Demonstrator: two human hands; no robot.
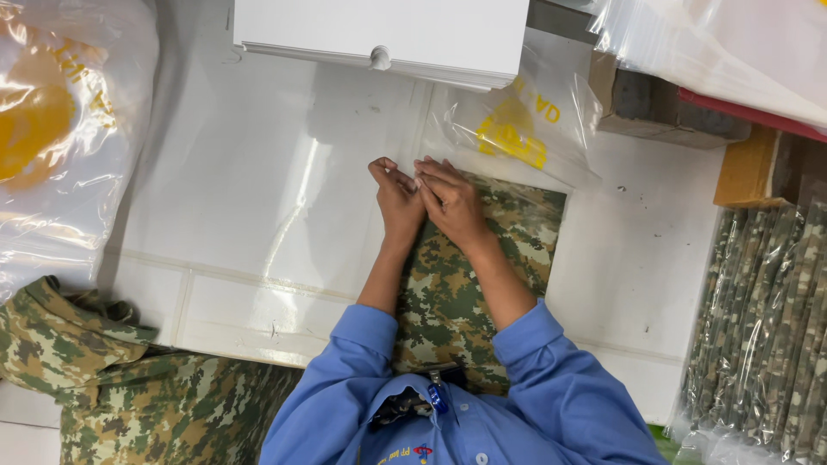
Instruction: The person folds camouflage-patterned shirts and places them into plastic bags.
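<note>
Both hands, left [398,200] and right [450,202], pinch the far edge of the folded camouflage garment [457,293], lying lengthwise away from the person.

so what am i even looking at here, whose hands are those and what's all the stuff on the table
This is one picture from a camera worn on a person's head, looking straight down at their own two bare hands. The blue sleeves at the bottom belong to that person.

The left hand and right hand are pressed close together at the far edge of a folded camouflage cloth, which lies on a white table. Their fingers pinch something there; it may be a clear plastic bag, but I cannot tell.

Around them: a stack of white sheets at the top, printed clear bags beside it, a pile of loose camouflage cloth at lower left, and bagged camouflage pieces stacked on the right.
</note>
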